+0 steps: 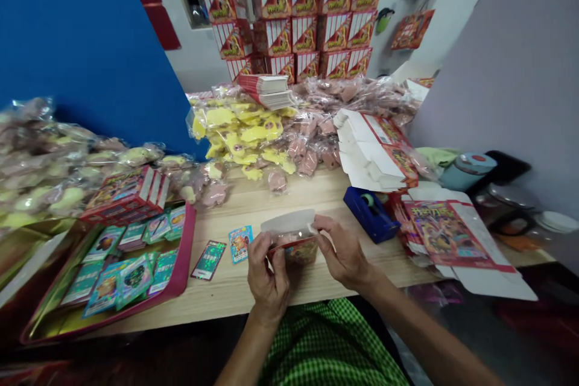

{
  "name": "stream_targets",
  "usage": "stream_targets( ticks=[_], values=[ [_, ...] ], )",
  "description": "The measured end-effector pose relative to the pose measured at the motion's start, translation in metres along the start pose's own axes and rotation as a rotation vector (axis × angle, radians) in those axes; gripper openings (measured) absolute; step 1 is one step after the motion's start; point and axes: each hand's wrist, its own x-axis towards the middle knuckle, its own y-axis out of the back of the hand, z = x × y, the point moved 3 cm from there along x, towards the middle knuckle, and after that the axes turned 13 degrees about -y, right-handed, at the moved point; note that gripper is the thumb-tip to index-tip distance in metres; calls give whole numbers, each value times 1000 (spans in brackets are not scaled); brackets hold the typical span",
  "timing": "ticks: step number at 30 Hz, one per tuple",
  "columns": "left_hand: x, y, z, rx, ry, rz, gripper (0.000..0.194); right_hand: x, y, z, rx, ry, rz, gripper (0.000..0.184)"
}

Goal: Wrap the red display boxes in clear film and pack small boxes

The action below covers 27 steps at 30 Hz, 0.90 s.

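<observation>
Both my hands hold a small red printed box (294,245) with its white lid flap standing up, just above the wooden table's (289,193) front edge. My left hand (266,274) grips the box's left end with closed fingers. My right hand (344,253) pinches the box's right end near the flap. Something wrapped in clear plastic shows inside the box. Two small printed cards (240,243) lie flat on the table just left of the box.
A red tray (183,265) of green cards sits at the left. A blue tape dispenser (371,214) and flat unfolded boxes (446,235) lie to the right. Bagged yellow and pink items (246,132) pile up behind, with stacked red boxes (312,18) at the back.
</observation>
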Motion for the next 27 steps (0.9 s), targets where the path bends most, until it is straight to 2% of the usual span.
stream_targets(
  ticks=[3, 6, 8, 10, 12, 16, 20, 22, 27],
  values=[
    [7, 6, 1, -73, -4, -59, 16, 3, 2, 1, -37, 102, -64, 30],
    [20, 10, 2, -331, 236, -82, 12, 9, 7, -3, -53, 67, -160, 26],
    [24, 11, 0, -510, 424, -49, 27, 11, 13, -6, -22, -7, -163, 34],
    [26, 12, -1, -593, 483, -59, 31, 11, 17, -10, 4, -13, -162, 44],
    [26, 14, -1, -611, 407, -118, 21, 10, 18, -13, -18, 51, -212, 39],
    [23, 15, 7, -643, 257, -197, 32, 7, 20, -14, -111, 100, -328, 23],
    [21, 11, 14, -564, 284, -130, 19, 7, 21, -16, -83, 78, -349, 17],
    [20, 9, 14, -537, 300, -89, 19, 10, 20, -18, -57, 54, -332, 17],
    [23, 9, 9, -469, 168, -121, 25, 15, 16, -21, -78, 74, -330, 11]
  ],
)
